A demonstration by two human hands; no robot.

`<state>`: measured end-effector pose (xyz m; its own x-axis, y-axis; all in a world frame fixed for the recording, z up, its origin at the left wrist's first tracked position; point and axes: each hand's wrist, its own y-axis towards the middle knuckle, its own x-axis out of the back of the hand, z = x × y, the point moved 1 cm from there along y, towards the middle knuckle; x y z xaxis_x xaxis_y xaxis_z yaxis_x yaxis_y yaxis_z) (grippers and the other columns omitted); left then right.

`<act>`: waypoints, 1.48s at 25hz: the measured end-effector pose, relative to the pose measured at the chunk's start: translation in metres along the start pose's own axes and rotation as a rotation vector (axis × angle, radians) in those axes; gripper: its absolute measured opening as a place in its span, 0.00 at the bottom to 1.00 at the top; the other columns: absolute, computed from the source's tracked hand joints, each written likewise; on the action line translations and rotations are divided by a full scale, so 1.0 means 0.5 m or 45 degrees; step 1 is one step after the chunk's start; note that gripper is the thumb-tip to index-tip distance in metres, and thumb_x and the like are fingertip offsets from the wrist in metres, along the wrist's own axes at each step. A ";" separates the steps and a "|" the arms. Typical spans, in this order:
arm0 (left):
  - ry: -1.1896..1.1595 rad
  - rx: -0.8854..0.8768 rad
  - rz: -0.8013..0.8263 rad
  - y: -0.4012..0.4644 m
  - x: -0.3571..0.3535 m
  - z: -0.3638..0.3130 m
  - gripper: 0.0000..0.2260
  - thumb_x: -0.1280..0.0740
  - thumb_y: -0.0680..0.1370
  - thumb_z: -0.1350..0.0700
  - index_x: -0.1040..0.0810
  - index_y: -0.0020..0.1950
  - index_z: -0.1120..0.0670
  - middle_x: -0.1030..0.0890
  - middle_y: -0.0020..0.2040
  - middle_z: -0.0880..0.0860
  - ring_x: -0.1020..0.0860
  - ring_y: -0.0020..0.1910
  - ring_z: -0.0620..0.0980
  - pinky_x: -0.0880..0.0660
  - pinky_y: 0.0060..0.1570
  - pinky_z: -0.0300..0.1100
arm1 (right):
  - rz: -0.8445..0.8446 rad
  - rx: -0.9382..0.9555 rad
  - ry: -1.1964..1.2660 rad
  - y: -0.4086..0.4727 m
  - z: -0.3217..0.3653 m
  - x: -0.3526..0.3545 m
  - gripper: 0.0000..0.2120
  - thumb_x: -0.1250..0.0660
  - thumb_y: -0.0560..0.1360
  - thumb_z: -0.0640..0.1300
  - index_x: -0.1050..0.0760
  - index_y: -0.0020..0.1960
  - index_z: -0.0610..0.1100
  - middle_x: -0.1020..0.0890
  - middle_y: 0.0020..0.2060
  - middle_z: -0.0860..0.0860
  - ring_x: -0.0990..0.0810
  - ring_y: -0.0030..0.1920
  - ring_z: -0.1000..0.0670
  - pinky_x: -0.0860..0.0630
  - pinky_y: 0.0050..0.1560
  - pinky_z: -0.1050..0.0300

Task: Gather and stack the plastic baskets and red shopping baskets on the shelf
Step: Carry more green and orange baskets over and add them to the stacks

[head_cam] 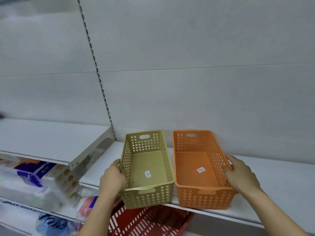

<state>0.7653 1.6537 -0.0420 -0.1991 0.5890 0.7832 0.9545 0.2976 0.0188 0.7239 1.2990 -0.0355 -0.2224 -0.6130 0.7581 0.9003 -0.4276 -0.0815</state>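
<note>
Up on a white store shelf (281, 184), side by side: green basket (146, 167) and orange basket (192, 167), outer walls gripped by left hand (113, 178) and right hand (238, 174). Look light, thin and flexy, so probably better grabbing the rims or handle slots.

Olive-green basket (146, 164) and orange basket (192, 164) stand upright, side by side, on the shelf's (281, 181) front edge. A red shopping basket (146, 220) sits below.

Shop: gondola shelves (281, 176), packaged goods (32, 174)
</note>
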 end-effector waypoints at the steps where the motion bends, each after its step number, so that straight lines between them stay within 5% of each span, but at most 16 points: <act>1: -0.060 -0.021 -0.024 -0.007 -0.002 0.000 0.14 0.40 0.78 0.52 0.25 0.63 0.47 0.17 0.53 0.55 0.21 0.52 0.60 0.26 0.50 0.50 | -0.032 0.009 0.010 -0.003 -0.006 -0.002 0.23 0.44 0.75 0.45 0.32 0.68 0.61 0.17 0.51 0.50 0.20 0.47 0.42 0.24 0.47 0.49; 10: -0.442 -0.178 -0.110 -0.173 -0.080 -0.113 0.17 0.38 0.80 0.55 0.28 0.68 0.43 0.19 0.62 0.53 0.21 0.57 0.58 0.31 0.54 0.51 | -0.366 0.085 0.193 -0.099 -0.142 0.141 0.22 0.43 0.78 0.44 0.34 0.69 0.61 0.18 0.55 0.50 0.20 0.52 0.43 0.28 0.46 0.50; 17: -0.542 -0.393 0.050 -0.401 -0.206 -0.307 0.18 0.38 0.77 0.58 0.26 0.65 0.43 0.17 0.55 0.49 0.19 0.55 0.55 0.27 0.56 0.50 | -0.641 0.012 0.195 -0.219 -0.415 0.369 0.25 0.41 0.72 0.46 0.33 0.68 0.60 0.16 0.53 0.50 0.19 0.54 0.42 0.24 0.54 0.44; 24: -0.727 -0.552 0.273 -0.724 -0.376 -0.476 0.19 0.39 0.75 0.56 0.27 0.60 0.36 0.17 0.50 0.44 0.17 0.47 0.50 0.22 0.53 0.55 | -0.799 -0.083 0.196 -0.409 -0.740 0.610 0.25 0.39 0.73 0.45 0.35 0.68 0.63 0.15 0.49 0.50 0.17 0.48 0.44 0.21 0.49 0.42; 30: -0.773 -0.676 0.464 -0.954 -0.488 -0.653 0.18 0.38 0.76 0.59 0.25 0.59 0.38 0.17 0.52 0.45 0.18 0.47 0.45 0.22 0.52 0.50 | -0.943 -0.209 0.265 -0.563 -0.955 0.798 0.26 0.39 0.73 0.45 0.33 0.62 0.73 0.15 0.47 0.54 0.16 0.45 0.48 0.21 0.47 0.42; 37: -0.876 -0.827 0.664 -1.139 -0.621 -0.904 0.18 0.38 0.78 0.58 0.26 0.61 0.35 0.17 0.49 0.41 0.17 0.42 0.47 0.19 0.47 0.55 | -1.207 -0.325 0.363 -0.645 -1.149 0.999 0.27 0.38 0.74 0.38 0.31 0.63 0.68 0.14 0.45 0.57 0.16 0.39 0.51 0.20 0.45 0.47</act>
<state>0.3839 0.9618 -0.0149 0.3773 0.8839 0.2763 0.8528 -0.4479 0.2685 0.1074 0.7492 -0.0022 -0.9128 -0.0699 0.4025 0.2083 -0.9272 0.3114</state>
